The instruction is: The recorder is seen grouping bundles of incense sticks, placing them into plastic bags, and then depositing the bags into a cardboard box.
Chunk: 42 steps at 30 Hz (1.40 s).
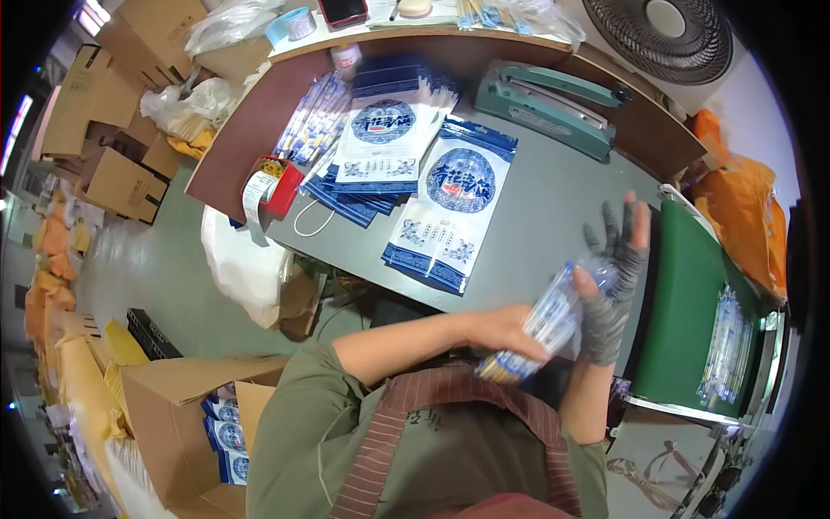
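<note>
In front of my body, my bare left hand (512, 334) is closed round a bundle of thin sticks (553, 316) in clear, white and blue wrapping, with tan ends at the lower left. My right hand (612, 294) wears a grey glove with bare fingertips. Its fingers are stretched upward and apart, and its palm and thumb are at the bundle's upper end. Beyond them, a flat blue-and-white pouch (451, 203) lies on the grey table (527, 216). A pile of similar pouches (377, 143) sits farther left, beside loose wrapped sticks (313, 117).
A green sealer-like device (553, 108) stands at the back of the table. At right runs a green belt (692, 303) carrying wrapped sticks (728, 346). A red tape dispenser (281, 186) is at the left edge. An open carton (169, 432) holds pouches; a fan (666, 35) stands back right.
</note>
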Each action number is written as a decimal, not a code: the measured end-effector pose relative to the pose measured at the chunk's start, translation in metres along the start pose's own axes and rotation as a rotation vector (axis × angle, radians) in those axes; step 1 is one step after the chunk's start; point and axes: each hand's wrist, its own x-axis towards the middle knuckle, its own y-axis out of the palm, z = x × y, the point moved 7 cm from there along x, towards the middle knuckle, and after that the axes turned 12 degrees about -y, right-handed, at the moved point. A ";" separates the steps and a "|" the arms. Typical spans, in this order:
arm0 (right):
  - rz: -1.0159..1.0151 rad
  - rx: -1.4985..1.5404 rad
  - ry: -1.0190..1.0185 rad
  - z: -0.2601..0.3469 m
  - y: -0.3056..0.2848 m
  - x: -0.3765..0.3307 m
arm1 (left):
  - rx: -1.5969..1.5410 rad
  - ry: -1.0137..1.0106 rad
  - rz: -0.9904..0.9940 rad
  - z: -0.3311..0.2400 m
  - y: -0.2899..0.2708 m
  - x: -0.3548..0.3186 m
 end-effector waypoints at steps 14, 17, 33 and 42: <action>0.297 0.364 0.975 -0.112 0.026 -0.091 | 1.673 0.045 -1.388 -0.073 -0.201 -0.233; 0.259 0.367 0.990 -0.116 0.021 -0.095 | 1.445 -0.025 -1.390 -0.078 -0.229 -0.240; 0.081 0.297 0.825 -0.087 -0.024 -0.107 | 1.088 0.359 -0.945 -0.092 -0.092 -0.078; -0.082 0.446 0.731 -0.060 -0.085 -0.123 | 0.905 0.219 -0.659 -0.007 -0.058 0.020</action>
